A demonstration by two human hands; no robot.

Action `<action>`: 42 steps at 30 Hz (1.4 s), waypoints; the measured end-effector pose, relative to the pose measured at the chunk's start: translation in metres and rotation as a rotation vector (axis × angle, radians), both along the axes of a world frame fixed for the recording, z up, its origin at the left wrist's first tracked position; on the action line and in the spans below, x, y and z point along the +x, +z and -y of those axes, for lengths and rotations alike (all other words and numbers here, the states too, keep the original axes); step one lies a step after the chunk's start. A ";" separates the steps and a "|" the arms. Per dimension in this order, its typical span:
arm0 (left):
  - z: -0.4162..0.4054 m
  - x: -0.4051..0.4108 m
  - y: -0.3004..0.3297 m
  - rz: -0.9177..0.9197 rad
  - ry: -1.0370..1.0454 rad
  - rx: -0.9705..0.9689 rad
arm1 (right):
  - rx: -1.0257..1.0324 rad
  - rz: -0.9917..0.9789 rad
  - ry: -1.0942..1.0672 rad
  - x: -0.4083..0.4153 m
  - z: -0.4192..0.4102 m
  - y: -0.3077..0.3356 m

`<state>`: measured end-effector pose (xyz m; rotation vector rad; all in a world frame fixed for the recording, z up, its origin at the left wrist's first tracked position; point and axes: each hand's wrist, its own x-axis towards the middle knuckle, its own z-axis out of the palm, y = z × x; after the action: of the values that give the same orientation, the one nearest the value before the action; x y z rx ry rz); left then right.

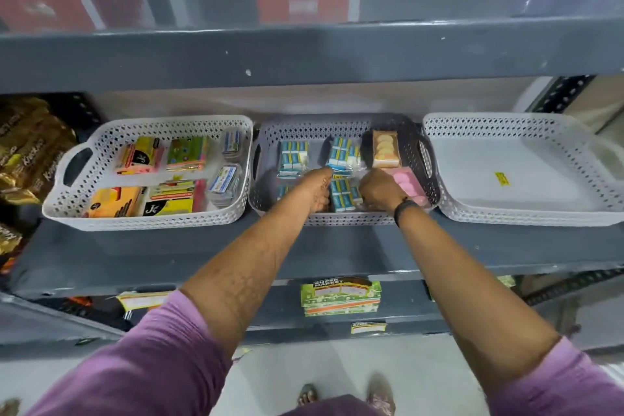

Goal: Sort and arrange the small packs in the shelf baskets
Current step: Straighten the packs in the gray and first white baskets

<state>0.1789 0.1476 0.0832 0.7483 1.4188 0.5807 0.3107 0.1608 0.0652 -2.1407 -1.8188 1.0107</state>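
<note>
My purple sleeves (pixel 145 365) fill the bottom of the view, both forearms stretched up and in toward the middle basket (pixel 341 219) on the grey shelf (pixel 169 257). Everything hangs off that basket, so I'll place things from it.

Inside it, my left hand (pixel 319 187) is down at the front, fingers curled beside a blue-and-white pack (pixel 341 194); whether I'm gripping it or just nudging it, I can't tell from here. My right hand (pixel 380 191) is closed low on the other side of that same pack, squeezing in from the right, with a dark wristband (pixel 403 208) showing. Two hands either side looks like squaring the pack into line.

Further back in the basket, more blue packs (pixel 293 154) sit in rows. Against its right wall, a pack of pale rounds (pixel 385 149) and a pink pack (pixel 407 186) are kept apart from the blue ones: sorted by kind, I'd say.

Left of the middle basket, a white basket (pixel 67 209) holds bright sticky-note pads (pixel 187 154). To its right, another white basket (pixel 472 216) has nothing in it but a yellow sticker (pixel 502 178).
</note>
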 end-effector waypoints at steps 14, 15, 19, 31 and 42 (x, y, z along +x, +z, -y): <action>-0.009 0.007 0.011 -0.034 0.087 0.234 | 0.498 -0.231 -0.494 0.046 0.013 0.043; -0.008 0.014 0.015 0.029 0.090 0.252 | 0.551 -0.242 -0.522 0.056 0.014 0.046; -0.008 0.047 0.017 0.164 -0.052 0.096 | 0.268 -0.438 -0.438 0.072 0.015 0.041; -0.005 0.092 -0.009 0.264 0.052 -0.041 | -0.090 -0.785 -0.304 0.068 0.009 0.029; 0.009 0.063 0.011 0.432 -0.010 0.011 | -0.083 -0.885 -0.258 0.088 0.010 0.017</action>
<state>0.2414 0.1387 0.0941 0.5942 1.0124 0.6955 0.3983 0.1512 0.0821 -1.4935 -1.0597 1.6168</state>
